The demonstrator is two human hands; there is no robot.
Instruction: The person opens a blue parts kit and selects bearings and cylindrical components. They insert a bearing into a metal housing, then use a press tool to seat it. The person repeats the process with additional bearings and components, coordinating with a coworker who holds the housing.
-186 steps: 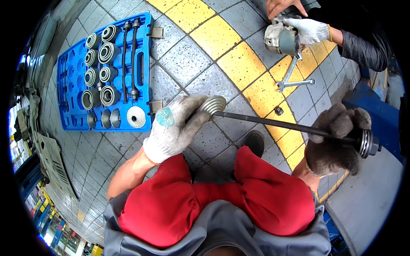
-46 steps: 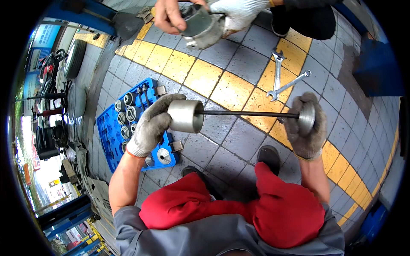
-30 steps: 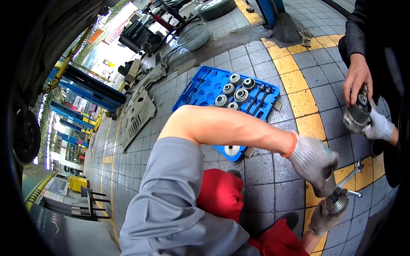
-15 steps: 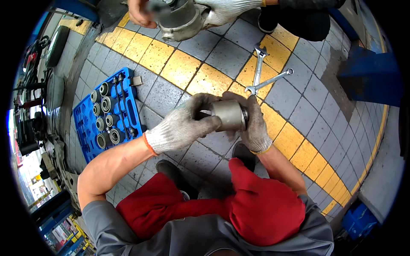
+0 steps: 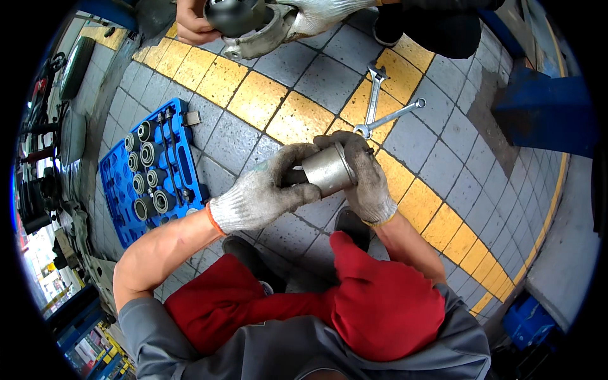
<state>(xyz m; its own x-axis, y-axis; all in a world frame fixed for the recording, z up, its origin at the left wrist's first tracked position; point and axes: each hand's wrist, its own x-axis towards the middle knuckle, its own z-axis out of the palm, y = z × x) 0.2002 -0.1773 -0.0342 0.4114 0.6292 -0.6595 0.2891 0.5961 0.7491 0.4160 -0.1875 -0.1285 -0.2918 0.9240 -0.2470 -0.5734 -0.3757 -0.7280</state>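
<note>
The left hand point(image 5: 272, 190) wraps the left end of the metal sleeve point(image 5: 327, 172); the right hand point(image 5: 364, 180) clasps its right end. The sleeve sits tilted between them, above the tiled floor point(image 5: 329, 82) (the left end's interior is hidden). For good control, both grips should stay in line with the sleeve's axis, clear of its rims. Beyond lie an adjustable wrench point(image 5: 373, 95) and a combination wrench point(image 5: 396, 115), their ends meeting. Leftward rests a blue case point(image 5: 192, 164) of ringed cups point(image 5: 152, 154).
</note>
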